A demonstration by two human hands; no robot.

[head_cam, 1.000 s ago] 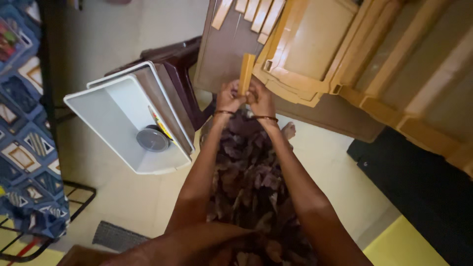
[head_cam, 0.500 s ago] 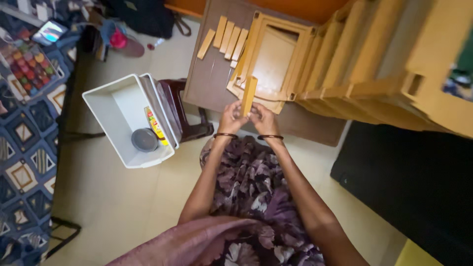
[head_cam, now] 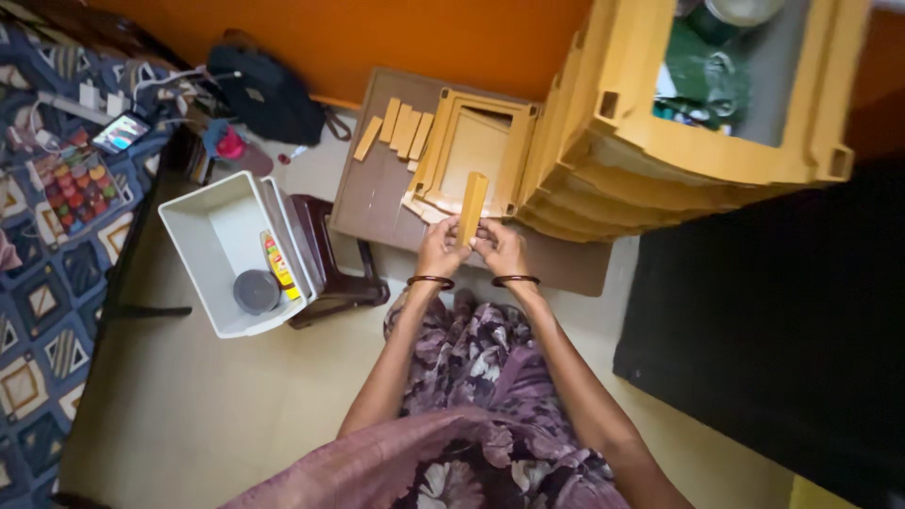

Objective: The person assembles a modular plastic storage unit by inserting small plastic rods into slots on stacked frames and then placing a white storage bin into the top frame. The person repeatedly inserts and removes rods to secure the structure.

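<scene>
Wooden strip (head_cam: 470, 205): in the head view it stands nearly upright, its lower end pinched between the left hand (head_cam: 441, 251) and the right hand (head_cam: 501, 252), both closed narrowly on it above the brown board (head_cam: 377, 203). Its upper end overlaps the open wooden frame (head_cam: 471, 151) lying on that board.

The hold takes in only the bottom end, so the strip could tip sideways or slip through the fingers and knock against the frame. The stack of yellow crates (head_cam: 679, 141) leans close on the right, and a wide swing of the elbow might nudge it. Four loose strips (head_cam: 396, 129) lie in a row at the far side of the board, easily scattered by a stray piece.

To the left, a white tub (head_cam: 203, 221) rests by a dark stool (head_cam: 330, 259). Inside the tub sit a round grey tin (head_cam: 256, 291) and a slim yellow bottle (head_cam: 278, 267) with a red band; its label is too small to make out. A dark bag (head_cam: 269, 94) lies against the orange wall (head_cam: 424, 38).
</scene>
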